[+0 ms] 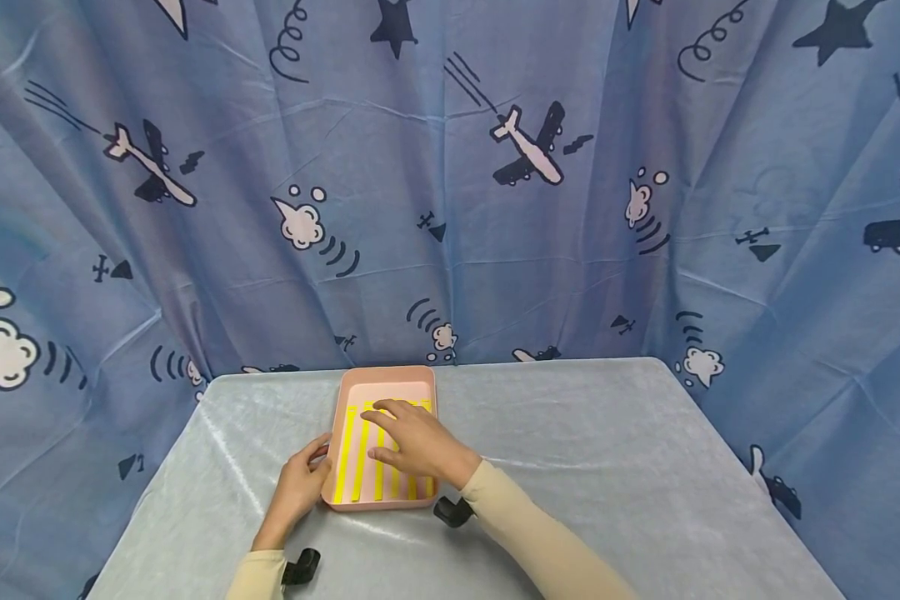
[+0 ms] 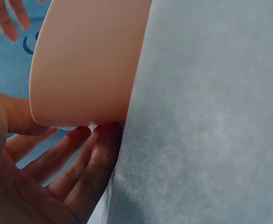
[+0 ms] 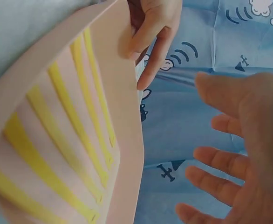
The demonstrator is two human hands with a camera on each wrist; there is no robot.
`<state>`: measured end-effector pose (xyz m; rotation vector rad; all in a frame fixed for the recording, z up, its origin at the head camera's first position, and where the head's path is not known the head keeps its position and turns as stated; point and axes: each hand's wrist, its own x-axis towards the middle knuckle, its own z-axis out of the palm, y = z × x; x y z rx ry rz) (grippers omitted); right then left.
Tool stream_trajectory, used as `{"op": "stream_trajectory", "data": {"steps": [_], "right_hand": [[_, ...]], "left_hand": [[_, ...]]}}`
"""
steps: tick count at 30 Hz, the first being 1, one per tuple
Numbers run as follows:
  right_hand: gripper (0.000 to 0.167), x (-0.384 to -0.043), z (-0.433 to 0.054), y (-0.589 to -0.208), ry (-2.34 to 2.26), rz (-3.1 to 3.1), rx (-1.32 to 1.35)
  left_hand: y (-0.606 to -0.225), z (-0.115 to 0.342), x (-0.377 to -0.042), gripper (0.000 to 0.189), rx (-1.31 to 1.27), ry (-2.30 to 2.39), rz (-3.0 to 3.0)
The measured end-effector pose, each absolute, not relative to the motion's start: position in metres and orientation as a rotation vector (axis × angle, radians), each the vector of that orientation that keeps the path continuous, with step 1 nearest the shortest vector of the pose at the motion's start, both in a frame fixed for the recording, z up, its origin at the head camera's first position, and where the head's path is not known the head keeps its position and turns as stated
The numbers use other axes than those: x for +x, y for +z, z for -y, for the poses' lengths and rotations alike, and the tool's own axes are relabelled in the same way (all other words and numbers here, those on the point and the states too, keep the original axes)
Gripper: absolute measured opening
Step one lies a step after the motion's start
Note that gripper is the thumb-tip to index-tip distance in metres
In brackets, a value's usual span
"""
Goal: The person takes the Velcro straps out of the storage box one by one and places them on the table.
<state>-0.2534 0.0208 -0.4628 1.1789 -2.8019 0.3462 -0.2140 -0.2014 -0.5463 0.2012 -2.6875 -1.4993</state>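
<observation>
A shallow pink tray (image 1: 387, 377) lies on the table, with several flat yellow strips (image 3: 64, 100) running lengthwise, side by side, on its floor. My left hand (image 1: 297, 483) holds the tray's left edge near the front corner. Its thumb is at the rim and the other fingers touch the outer side, as the left wrist view shows. Over the tray my right hand (image 1: 420, 442) hovers with spread fingers and nothing in them. In the right wrist view that hand is apart from the strips. It hides part of the strips in the head view.
A pale grey cloth covers the table (image 1: 570, 467). Behind it and at the sides hangs a blue curtain (image 1: 450, 183) printed with planes, clouds and stars. Black devices (image 1: 453, 511) are worn at both wrists.
</observation>
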Motion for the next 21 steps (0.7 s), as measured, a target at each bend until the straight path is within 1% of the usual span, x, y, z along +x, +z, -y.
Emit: {"op": "stream_trajectory", "data": {"steps": [5, 21], "right_hand": [[0.056, -0.257, -0.008, -0.458, 0.303, 2.799, 1.201], [0.046, -0.276, 0.023, -0.463, 0.125, 2.782, 1.306]], "left_hand": [[-0.546, 0.201, -0.214, 0.047, 0.199, -1.49, 2.687], [-0.546, 0.201, -0.212, 0.046, 0.173, -1.455, 2.667]]}}
